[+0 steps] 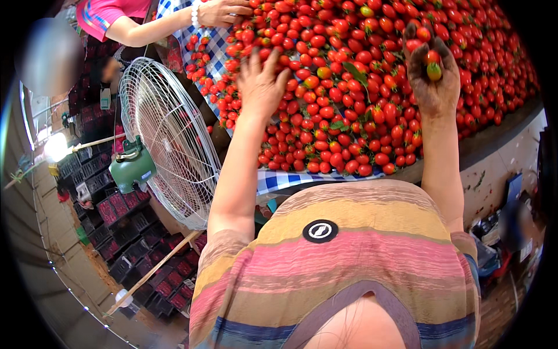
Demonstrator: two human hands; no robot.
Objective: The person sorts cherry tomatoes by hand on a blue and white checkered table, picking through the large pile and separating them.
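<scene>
A broad heap of red cherry tomatoes (pixel 343 93) covers the table in front of me. My left hand (pixel 261 82) lies over the left part of the heap, its fingers spread and touching the fruit, with nothing visibly gripped. Turned palm up above the right part, my right hand (pixel 434 87) is cupped around several cherry tomatoes, among them a yellow-green one (pixel 433 72). Its palm and fingers are darkly stained. A few green leaves (pixel 356 73) lie among the tomatoes.
A blue-and-white checked cloth (pixel 279 181) shows along the table's edges. At the far left, a co-worker's hand (pixel 224 11) with a white bead bracelet rests by the heap. A large caged fan (pixel 168 139) stands left of my arm. Beyond it sit many dark crates (pixel 125 264).
</scene>
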